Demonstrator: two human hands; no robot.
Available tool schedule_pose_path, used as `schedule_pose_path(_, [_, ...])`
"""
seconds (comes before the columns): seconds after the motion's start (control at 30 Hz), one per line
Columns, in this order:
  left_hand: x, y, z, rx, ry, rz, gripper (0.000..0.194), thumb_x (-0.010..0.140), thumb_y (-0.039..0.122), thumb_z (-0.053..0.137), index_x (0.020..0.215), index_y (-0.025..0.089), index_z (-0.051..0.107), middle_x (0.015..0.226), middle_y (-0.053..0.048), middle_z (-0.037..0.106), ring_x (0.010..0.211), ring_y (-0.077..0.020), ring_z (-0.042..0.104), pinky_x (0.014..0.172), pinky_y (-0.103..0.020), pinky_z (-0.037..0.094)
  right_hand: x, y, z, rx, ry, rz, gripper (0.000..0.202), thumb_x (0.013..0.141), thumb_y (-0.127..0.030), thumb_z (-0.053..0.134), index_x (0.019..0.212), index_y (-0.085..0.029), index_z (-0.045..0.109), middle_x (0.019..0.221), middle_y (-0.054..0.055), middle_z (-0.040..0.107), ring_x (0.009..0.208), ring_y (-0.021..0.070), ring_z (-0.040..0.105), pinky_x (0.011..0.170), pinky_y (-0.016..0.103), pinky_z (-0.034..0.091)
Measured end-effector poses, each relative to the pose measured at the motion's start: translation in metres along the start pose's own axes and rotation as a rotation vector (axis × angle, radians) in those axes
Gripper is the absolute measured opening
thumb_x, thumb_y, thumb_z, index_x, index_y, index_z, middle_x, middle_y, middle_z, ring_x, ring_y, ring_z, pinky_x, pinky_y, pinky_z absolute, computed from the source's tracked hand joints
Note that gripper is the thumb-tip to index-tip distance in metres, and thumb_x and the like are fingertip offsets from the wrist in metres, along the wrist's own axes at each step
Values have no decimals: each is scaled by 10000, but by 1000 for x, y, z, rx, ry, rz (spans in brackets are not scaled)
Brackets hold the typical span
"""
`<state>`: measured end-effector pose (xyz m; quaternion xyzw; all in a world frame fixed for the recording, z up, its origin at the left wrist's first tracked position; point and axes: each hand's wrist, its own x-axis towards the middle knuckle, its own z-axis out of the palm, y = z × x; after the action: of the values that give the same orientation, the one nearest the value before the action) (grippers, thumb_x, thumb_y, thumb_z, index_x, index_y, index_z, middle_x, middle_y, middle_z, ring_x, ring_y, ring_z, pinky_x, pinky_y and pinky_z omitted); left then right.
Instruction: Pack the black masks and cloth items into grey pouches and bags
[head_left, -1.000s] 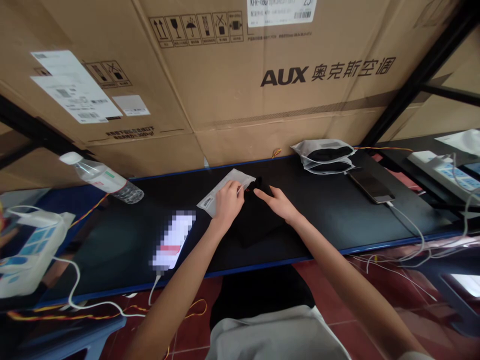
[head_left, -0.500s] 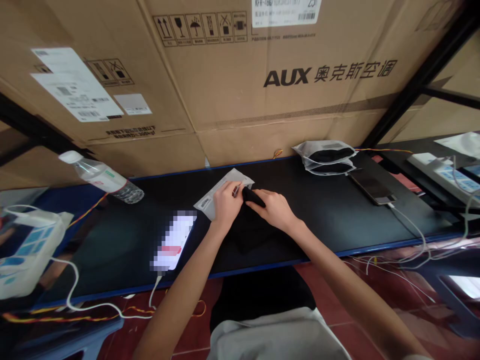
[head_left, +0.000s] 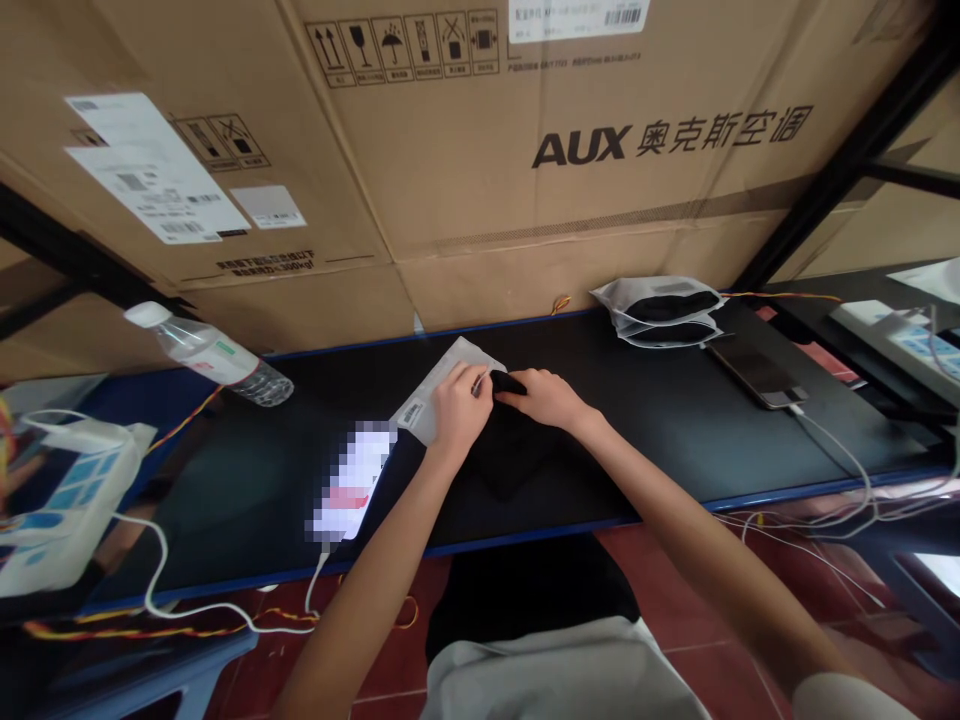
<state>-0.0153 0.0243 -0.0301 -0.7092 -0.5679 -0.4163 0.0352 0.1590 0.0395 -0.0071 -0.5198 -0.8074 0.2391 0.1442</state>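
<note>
A frosted plastic bag (head_left: 421, 396) with a small barcode label lies on the black tabletop (head_left: 637, 430), its mouth toward the right. My left hand (head_left: 460, 410) is closed on the edge of that mouth, fingertips pinched together. Against the opening sits a bunched piece of black cloth (head_left: 508, 382), gripped by the curled fingers of my right hand (head_left: 553, 400). Both hands nearly meet at the bag's mouth. More of the dark cloth seems to lie below them, but it blends with the tabletop.
Two frosted bags with black contents (head_left: 664, 305) stand at the back right, beside a dark phone (head_left: 757, 372) on a cable. A lit phone (head_left: 352, 485) lies left, a water bottle (head_left: 214, 355) behind it. Large cardboard boxes (head_left: 487, 180) wall the back. Power strips (head_left: 75, 510) flank the table.
My right hand has turned a little, and less of the black cloth shows between the hands. My left hand stays on the bag. The whole view has shifted slightly.
</note>
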Motion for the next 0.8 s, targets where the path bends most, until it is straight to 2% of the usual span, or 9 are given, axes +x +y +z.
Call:
schedule_pose_path(0.17, [1,1,1,-6,24,-29,146,831,132,609,828,201,738,749,-24,672,660,-163,612,676,-295,478,5,8,0,188,-18,-3,389,963,-593,590,1061,-264,772,1096,80,777,1060,353,718,872,399,519])
schedule_pose_path(0.33, [0,3,1,-54,17,-37,137,904,223,636,821,211,745,722,-14,662,621,-146,585,663,-290,458,7,18,1,411,-15,65,468,1073,-491,328,1129,-294,748,1279,38,739,1195,307,666,971,391,479])
schedule_pose_path(0.53, [1,-1,-1,-112,68,-54,146,936,282,646,868,211,754,742,-20,683,602,-140,550,677,-290,452,0,16,4,203,20,-105,435,1072,-503,386,964,-250,723,981,47,776,915,252,719,760,311,442])
schedule_pose_path(0.63, [0,-1,-2,-116,67,-53,196,954,303,630,821,210,741,729,-24,677,609,-145,546,677,-291,440,-2,12,5,94,50,-175,361,1057,-469,454,1010,-268,751,1006,41,782,931,246,728,730,302,421])
schedule_pose_path(0.73, [-2,4,-2,-113,43,-29,217,964,305,616,816,214,745,731,-29,665,633,-150,561,675,-289,430,-2,8,5,35,93,-127,324,1031,-455,513,1077,-289,788,1012,52,796,945,275,739,728,320,434])
schedule_pose_path(0.8, [-3,7,-2,-115,15,-7,211,965,305,617,836,215,759,745,-34,664,643,-151,575,663,-286,419,0,7,7,78,172,-52,294,1005,-445,561,1043,-291,808,980,46,801,929,282,742,731,330,447])
